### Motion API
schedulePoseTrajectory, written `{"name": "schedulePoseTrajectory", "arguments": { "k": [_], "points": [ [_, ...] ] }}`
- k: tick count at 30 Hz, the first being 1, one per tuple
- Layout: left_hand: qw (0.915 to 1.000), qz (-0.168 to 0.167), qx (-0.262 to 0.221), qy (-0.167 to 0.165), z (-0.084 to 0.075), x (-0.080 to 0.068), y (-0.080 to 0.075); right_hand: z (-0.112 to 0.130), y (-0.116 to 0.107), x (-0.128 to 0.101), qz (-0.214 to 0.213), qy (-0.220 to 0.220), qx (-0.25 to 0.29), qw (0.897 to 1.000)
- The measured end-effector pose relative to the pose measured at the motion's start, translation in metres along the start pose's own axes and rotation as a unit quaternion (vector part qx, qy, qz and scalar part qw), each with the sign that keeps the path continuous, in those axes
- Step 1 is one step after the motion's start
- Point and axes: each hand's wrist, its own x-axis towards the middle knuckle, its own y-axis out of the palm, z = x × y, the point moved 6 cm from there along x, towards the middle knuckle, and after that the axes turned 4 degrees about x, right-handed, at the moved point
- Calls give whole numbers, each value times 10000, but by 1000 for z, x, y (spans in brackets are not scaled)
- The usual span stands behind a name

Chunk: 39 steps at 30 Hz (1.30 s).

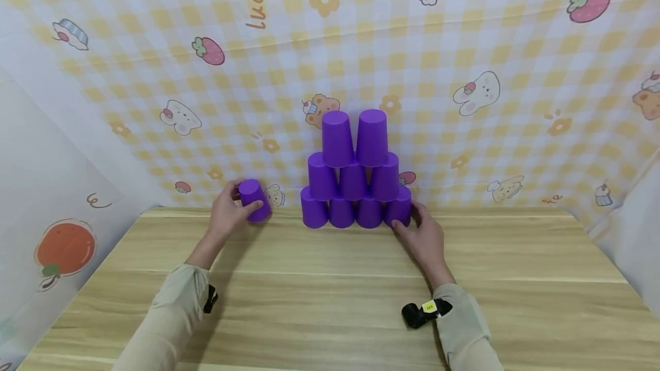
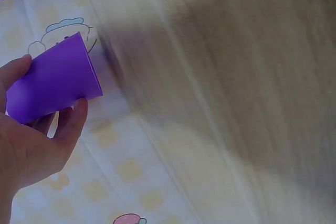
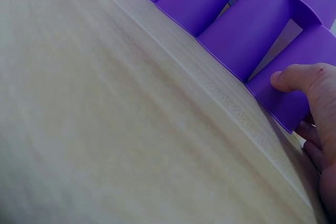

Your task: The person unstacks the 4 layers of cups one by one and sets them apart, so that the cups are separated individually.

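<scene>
Your left hand [image 1: 227, 213] is gripping a single purple cup [image 1: 254, 200], fingers and thumb wrapped round it, tilted just above the wooden table [image 1: 330, 291], left of the cup pyramid [image 1: 356, 173]. Your right hand [image 1: 423, 236] is touching the bottom-right cup [image 1: 399, 208], thumb pressing its side, fingers loosely curled.

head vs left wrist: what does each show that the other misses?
Head only: the pyramid of nine cups in rows of four, three, two, the right hand at its bottom right cup, both sleeves, the whole table.
Left wrist only: thumb and fingers curled round the loose cup, seen close.
Both: left hand gripping that cup, the wooden table, the patterned backdrop.
</scene>
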Motion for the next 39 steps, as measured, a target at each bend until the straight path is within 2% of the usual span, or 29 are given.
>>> {"name": "schedulePoseTrajectory", "arguments": {
  "k": [6,10,17,24,28,31,34,36,39],
  "points": [
    [9996,272,90,32,1,1,5,1,-3,0,-18,3,6,10000],
    [9991,416,66,-78,5,1,7,0,-4,0,12,25,-2,10000],
    [9934,957,584,-256,22,-2,14,-2,-2,-2,16,33,22,10000],
    [9916,991,821,-100,21,-5,13,-1,-1,-4,0,69,67,10000],
    [9901,953,1024,-101,19,-8,7,0,1,-4,68,81,88,9999],
    [9910,677,1158,-11,13,-10,-1,1,2,-3,70,81,92,9999],
    [9914,-92,1209,499,-6,-11,-15,1,1,-3,44,67,65,9999],
    [9859,-719,1123,1016,-26,-12,-25,1,1,-3,46,39,52,10000],
    [9690,-1395,910,1823,-59,-15,-34,2,-1,-3,36,-11,57,10000]
  ]
}}
